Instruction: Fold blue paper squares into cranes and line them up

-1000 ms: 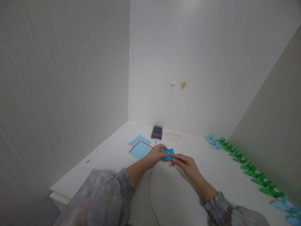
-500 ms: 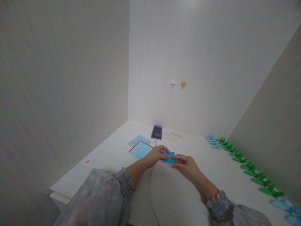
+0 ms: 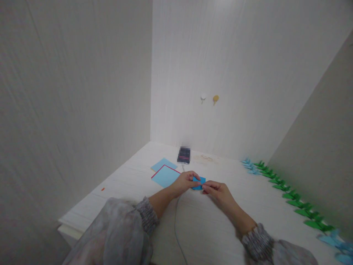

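A small folded square of blue paper (image 3: 199,181) is held up just above the white table, between my two hands. My left hand (image 3: 185,182) grips its left side, with the thumb in front and the fingers behind. At its right edge, my right hand (image 3: 216,188) pinches the paper between thumb and fingertips. The fingers hide part of the folds. Flat light-blue paper sheets (image 3: 164,176) lie beyond my left hand, the nearer one above a red edge.
A phone (image 3: 184,156), blurred out, stands at the back wall with a grey cable (image 3: 176,224) running toward me. Rows of green folded-paper figures (image 3: 289,195) and light-blue ones (image 3: 252,167) line the right side. An orange scrap (image 3: 103,189) lies at left.
My right hand's fingers have closed together at the paper's right edge, and the blue paper has tilted slightly. My left hand has barely moved.
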Tool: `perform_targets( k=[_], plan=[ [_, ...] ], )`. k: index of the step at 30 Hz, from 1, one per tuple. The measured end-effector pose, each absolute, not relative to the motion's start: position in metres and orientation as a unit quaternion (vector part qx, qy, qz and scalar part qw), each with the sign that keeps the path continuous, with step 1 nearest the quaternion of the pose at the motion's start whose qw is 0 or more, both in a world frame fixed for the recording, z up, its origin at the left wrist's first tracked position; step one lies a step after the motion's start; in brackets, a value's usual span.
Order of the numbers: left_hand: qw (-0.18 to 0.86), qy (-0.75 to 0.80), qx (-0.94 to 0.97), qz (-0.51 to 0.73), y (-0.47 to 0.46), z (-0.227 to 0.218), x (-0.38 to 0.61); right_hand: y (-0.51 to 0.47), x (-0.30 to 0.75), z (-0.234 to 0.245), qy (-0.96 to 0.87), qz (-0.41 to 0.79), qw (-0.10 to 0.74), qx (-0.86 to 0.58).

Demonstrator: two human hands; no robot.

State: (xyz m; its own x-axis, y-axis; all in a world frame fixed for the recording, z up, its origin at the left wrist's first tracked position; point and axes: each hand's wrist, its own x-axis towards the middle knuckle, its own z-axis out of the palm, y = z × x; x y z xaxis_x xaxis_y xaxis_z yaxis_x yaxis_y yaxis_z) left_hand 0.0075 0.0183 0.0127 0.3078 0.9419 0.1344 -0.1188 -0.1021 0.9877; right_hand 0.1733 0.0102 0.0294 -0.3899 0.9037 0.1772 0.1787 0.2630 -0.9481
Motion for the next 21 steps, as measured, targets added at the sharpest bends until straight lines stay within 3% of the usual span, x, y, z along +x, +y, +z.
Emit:
perform_targets(
  k=[9, 17, 21],
  plan=[
    [0.667, 0.272, 0.525, 0.453, 0.013, 0.019, 0.012, 0.012, 0.176, 0.03, -0.708, 0.378, 0.427, -0.416],
    [0.657, 0.322, 0.518, 0.443, 0.016, 0.018, 0.009, 0.014, 0.182, 0.028, -0.746, 0.397, 0.391, -0.363],
    [0.646, 0.348, 0.521, 0.436, 0.017, 0.017, 0.009, 0.016, 0.185, 0.023, -0.73, 0.462, 0.345, -0.367]
  ],
)
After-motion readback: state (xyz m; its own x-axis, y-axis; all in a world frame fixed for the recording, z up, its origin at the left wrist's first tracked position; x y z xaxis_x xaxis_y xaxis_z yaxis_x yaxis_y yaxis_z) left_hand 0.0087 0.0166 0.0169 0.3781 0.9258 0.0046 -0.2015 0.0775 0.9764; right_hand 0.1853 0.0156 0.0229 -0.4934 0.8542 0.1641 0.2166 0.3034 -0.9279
